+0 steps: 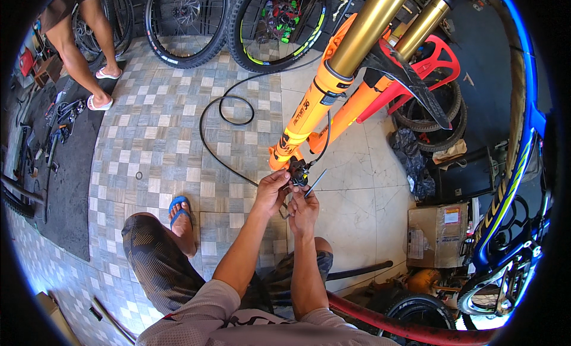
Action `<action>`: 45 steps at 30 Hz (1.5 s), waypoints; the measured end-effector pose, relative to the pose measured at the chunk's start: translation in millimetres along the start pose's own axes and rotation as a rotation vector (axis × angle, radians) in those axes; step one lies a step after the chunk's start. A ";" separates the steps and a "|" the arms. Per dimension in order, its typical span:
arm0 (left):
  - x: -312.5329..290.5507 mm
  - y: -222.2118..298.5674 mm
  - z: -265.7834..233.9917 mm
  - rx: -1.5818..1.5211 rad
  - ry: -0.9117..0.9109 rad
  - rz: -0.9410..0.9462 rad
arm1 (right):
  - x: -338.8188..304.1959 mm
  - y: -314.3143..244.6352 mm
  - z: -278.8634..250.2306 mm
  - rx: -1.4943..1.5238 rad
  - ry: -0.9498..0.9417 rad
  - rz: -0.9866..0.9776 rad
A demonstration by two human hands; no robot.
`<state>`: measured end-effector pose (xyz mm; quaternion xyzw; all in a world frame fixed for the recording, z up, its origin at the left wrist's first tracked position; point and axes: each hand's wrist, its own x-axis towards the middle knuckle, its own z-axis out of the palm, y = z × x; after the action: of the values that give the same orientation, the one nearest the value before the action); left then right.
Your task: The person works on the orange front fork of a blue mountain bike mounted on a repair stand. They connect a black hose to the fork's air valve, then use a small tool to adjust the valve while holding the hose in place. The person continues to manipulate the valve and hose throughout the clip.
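A black disc brake caliper (299,173) sits at the lower end of an orange suspension fork (305,108) with gold upper tubes. The fingers of my left hand (273,190) are closed on the caliper's left side. Just below it, my right hand (304,210) pinches a slim grey metal rod (316,183), which slants up to the right; its kind is not clear. A black brake hose (329,135) runs from the caliper up along the fork. My fingers partly hide the caliper's underside.
A black cable (203,129) loops over the tiled floor (160,108). Wheels (185,24) line the back wall. Another person's legs (77,51) stand at the far left. At right are a cardboard box (437,235), a red stand (425,69) and a blue bike frame (505,209).
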<state>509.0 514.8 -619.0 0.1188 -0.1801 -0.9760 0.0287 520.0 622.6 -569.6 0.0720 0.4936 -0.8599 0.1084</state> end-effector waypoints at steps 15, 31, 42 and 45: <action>-4.0 4.9 -0.6 -0.044 0.000 -0.016 | 5.5 -6.4 22.2 -0.128 0.057 0.001; -14.1 2.7 1.1 -0.004 0.000 -0.082 | 19.9 -14.8 8.3 -0.467 0.006 -0.121; -11.4 1.0 4.4 -0.010 0.056 -0.123 | -46.7 -50.8 -42.0 -1.232 0.054 -0.131; -11.6 1.9 6.2 -0.017 0.046 -0.122 | -47.3 -52.6 -29.6 -1.297 0.041 -0.171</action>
<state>518.7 516.4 -610.1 0.1517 -0.1636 -0.9745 -0.0259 552.6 679.4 -529.7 -0.0313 0.9181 -0.3916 0.0515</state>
